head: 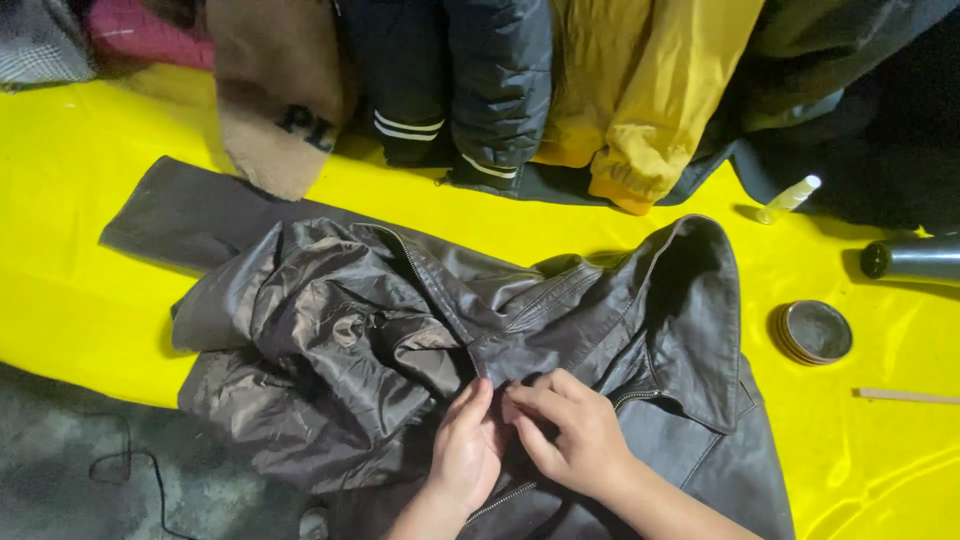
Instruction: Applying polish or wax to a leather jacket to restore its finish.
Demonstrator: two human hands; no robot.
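Round tin (815,331), small spray bottle (788,197), dark canister (912,259) at right.

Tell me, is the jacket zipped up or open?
Open. The jacket lies spread, its shiny lining showing, zipper edges apart near both hands.

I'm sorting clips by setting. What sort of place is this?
Probably a garment repair or leather-care workspace. A dark leather jacket lies on a yellow sheet, several coats are piled behind, and a round tin and small spray bottle sit nearby.
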